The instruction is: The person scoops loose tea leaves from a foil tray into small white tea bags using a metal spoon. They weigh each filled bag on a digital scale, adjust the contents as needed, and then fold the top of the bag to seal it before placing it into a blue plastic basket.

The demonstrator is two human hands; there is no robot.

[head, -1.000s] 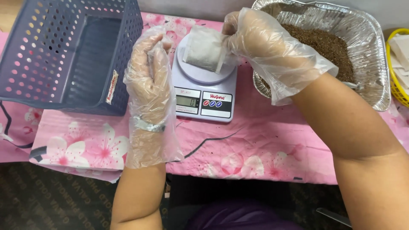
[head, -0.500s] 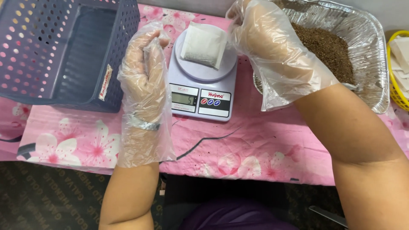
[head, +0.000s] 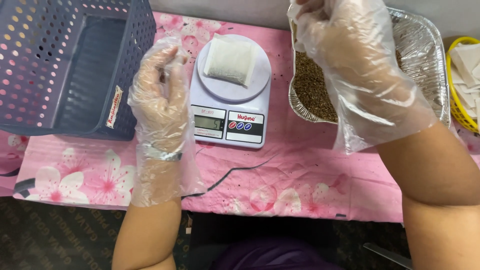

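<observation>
So there's a small white pouch lying flat on the round plate of a little kitchen scale, a bit tilted, and nothing is touching it. The scale is sitting on a pink flowery cloth, with its display and three buttons facing the person.

Both hands are wearing loose clear plastic gloves. The left hand is hovering just beside the scale's left edge, between the scale and a purple perforated basket. Its fingers are resting loosely curled and pointing up, half open, and it's holding nothing as far as I can see. There's a bracelet showing through the glove at the wrist.

The right hand is hanging over a foil tray with brown, grainy stuff in it, just right of the scale. Its fingers are reaching toward the top edge of the picture and the fingertips are getting cut off there, so I can't tell how open it is or whether it's gripping anything.

At the far right edge a yellow basket is peeking in, with more white pouches piled inside. A thin dark cord is running across the cloth in front of the scale.
</observation>
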